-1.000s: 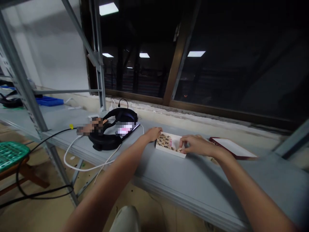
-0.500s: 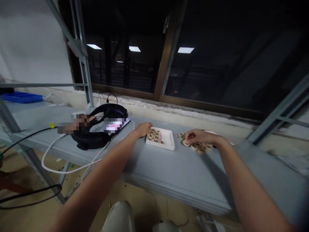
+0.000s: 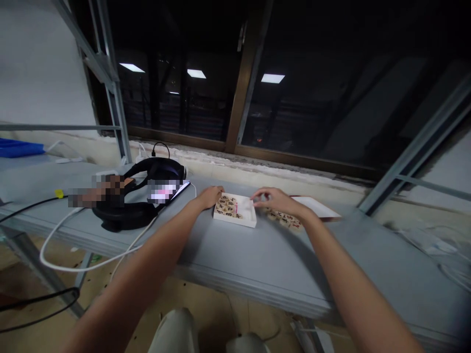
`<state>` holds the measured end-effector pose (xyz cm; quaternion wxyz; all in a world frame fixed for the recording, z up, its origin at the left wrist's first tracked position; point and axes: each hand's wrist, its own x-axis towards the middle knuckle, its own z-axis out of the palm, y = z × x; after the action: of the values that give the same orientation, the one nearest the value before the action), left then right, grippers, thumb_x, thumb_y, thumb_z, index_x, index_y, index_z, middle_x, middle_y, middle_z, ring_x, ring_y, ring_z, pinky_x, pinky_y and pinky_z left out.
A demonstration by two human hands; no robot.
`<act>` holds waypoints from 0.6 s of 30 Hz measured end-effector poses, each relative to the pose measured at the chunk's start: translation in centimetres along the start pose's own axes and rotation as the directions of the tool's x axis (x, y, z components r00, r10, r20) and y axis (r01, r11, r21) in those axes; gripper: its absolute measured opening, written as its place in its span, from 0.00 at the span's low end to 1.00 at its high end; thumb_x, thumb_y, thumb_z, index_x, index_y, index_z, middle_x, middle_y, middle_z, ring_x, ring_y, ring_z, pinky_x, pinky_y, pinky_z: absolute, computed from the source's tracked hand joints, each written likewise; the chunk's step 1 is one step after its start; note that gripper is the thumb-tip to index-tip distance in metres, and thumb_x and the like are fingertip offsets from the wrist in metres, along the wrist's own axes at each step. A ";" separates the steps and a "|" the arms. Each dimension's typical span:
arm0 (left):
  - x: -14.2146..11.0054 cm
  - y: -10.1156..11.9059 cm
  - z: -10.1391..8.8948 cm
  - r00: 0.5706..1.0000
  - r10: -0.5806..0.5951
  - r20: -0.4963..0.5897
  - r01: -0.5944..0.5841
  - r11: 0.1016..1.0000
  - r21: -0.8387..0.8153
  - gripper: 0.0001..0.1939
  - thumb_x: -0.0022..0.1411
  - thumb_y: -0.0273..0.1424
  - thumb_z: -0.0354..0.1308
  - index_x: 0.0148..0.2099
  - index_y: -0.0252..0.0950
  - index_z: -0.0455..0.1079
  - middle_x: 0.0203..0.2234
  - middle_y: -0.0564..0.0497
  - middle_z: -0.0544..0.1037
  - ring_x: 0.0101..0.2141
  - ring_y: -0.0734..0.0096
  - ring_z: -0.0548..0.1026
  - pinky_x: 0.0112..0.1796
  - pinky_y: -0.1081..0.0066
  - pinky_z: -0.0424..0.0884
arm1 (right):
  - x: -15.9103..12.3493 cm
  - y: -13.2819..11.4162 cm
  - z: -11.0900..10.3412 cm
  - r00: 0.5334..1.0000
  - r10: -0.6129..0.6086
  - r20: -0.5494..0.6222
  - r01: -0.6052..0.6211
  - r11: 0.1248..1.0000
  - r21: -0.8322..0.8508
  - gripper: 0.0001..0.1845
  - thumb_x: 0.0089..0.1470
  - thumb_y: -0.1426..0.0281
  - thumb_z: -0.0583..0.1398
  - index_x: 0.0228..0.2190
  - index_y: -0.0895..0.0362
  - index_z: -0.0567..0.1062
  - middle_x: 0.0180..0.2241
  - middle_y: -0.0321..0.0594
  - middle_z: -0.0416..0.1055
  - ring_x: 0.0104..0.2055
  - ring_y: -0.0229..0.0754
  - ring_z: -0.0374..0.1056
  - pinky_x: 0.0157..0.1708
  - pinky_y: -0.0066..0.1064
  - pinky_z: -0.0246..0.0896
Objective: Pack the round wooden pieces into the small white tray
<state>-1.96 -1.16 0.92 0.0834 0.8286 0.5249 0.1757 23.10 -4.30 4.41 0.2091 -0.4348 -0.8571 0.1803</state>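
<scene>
A shallow white box (image 3: pixel 235 224) stands on the grey table, with several round Chinese chess pieces (image 3: pixel 226 206) in its left part and a small pink mark or item beside them. My left hand (image 3: pixel 210 197) holds the box at its far left corner, fingers curled at the rim. At the box's right edge is my right hand (image 3: pixel 274 198), thumb and fingers curved together round a chess piece that they mostly hide. Just right of the box, partly under my right forearm, more chess pieces (image 3: pixel 285 219) with dark and red characters lie on the table.
Behind my right wrist lies a white lid-like tray (image 3: pixel 318 208) with a brown edge. To the left are a black headset-like ring (image 3: pixel 125 215), a lit phone (image 3: pixel 178 193) and a white cable (image 3: pixel 91 268). Metal shelf posts (image 3: pixel 119 122) and a window stand behind.
My right hand has moved left from the loose pieces to the box's right edge, carrying the piece. My left hand stays at the box. The view has shifted slightly right.
</scene>
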 end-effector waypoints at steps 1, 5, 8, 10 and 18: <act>0.0 0.0 0.0 1.000 -0.002 0.001 0.002 1.000 0.003 0.18 0.64 0.25 0.40 0.49 0.32 0.69 0.45 0.44 0.76 0.45 0.63 0.73 0.45 0.69 0.66 | 0.3 -1.0 0.8 0.999 -0.045 0.023 0.046 0.999 -0.018 0.17 0.45 0.60 0.62 0.36 0.56 0.77 0.38 0.41 0.72 0.39 0.43 0.65 0.40 0.32 0.58; 0.0 0.2 -0.1 1.000 0.002 -0.002 -0.002 1.000 0.016 0.18 0.64 0.24 0.40 0.48 0.32 0.70 0.44 0.44 0.77 0.45 0.65 0.73 0.45 0.71 0.66 | 0.8 -3.4 2.9 0.984 -0.067 0.163 0.076 0.996 -0.049 0.11 0.50 0.64 0.60 0.33 0.54 0.79 0.40 0.39 0.73 0.42 0.43 0.66 0.43 0.32 0.57; -0.1 0.2 -0.1 1.000 -0.007 -0.003 0.007 1.000 0.023 0.18 0.64 0.25 0.40 0.49 0.32 0.70 0.44 0.44 0.77 0.45 0.64 0.73 0.45 0.70 0.66 | 0.7 -3.6 3.1 0.980 -0.061 0.189 0.076 0.994 -0.073 0.09 0.49 0.65 0.61 0.32 0.54 0.79 0.40 0.39 0.73 0.42 0.42 0.66 0.43 0.32 0.55; 0.0 0.2 -0.1 1.000 -0.009 -0.005 0.010 0.999 0.031 0.18 0.64 0.25 0.40 0.49 0.33 0.69 0.45 0.44 0.76 0.45 0.64 0.73 0.45 0.70 0.67 | 0.7 -3.3 2.8 0.977 -0.069 0.203 0.078 0.996 -0.036 0.09 0.47 0.65 0.62 0.32 0.55 0.79 0.40 0.39 0.74 0.41 0.42 0.66 0.42 0.31 0.56; 0.6 -0.4 0.1 1.000 0.015 -0.003 -0.015 1.000 0.024 0.18 0.64 0.25 0.41 0.48 0.32 0.70 0.44 0.44 0.77 0.44 0.64 0.74 0.44 0.70 0.66 | 0.7 -2.6 2.3 0.955 -0.061 0.290 -0.001 0.978 0.208 0.15 0.43 0.64 0.63 0.33 0.60 0.77 0.34 0.40 0.73 0.32 0.38 0.63 0.32 0.28 0.55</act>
<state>-2.02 -0.48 0.81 0.0712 0.8331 0.5211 0.1712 19.78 -5.42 3.88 0.1254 -0.3661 -0.8619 0.3276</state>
